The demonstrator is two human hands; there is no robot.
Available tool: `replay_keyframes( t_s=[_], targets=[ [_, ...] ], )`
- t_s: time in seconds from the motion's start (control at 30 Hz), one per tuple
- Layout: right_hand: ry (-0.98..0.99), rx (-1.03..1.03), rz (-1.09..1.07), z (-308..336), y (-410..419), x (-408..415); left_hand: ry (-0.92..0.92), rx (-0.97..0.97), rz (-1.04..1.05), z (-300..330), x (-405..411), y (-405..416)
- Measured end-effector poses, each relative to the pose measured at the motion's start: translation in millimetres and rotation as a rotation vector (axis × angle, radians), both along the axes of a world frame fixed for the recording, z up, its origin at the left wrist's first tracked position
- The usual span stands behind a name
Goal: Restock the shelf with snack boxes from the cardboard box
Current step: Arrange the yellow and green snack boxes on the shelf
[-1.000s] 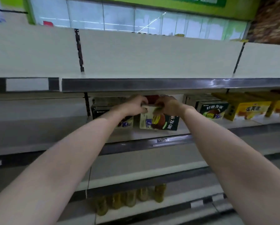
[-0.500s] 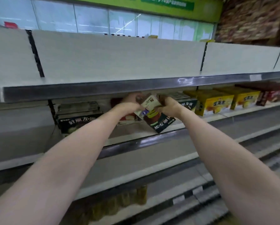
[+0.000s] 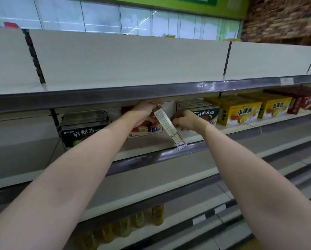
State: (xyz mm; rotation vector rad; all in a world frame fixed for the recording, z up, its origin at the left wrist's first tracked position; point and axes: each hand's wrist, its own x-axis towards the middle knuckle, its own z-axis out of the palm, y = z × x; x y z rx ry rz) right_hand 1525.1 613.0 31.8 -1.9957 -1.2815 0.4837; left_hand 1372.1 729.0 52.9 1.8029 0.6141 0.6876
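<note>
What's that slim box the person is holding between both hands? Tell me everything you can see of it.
The held box is a thin cardboard snack carton seen edge-on: a pale narrow side panel covered in fine print too small to read, with a label and a small blue mark near its lower end. It is tilted, upper end under the shelf above, lower end jutting past the shelf's front rail. The left hand grips its upper end; the right hand touches its right side, fingers curled. It sits in the gap between shelved boxes.
</note>
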Motion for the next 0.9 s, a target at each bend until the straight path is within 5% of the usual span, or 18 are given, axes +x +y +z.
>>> replay_keyframes(
  t_s=[0.37,0.9],
  targets=[
    [0.046,-0.059,0.043,-2,13,-8,-0.041,-0.048,0.104,-8,-11,20],
    [0.019,0.019,0.001,4,17,-20,0.106,0.185,0.035,-6,-26,26]
  ],
)
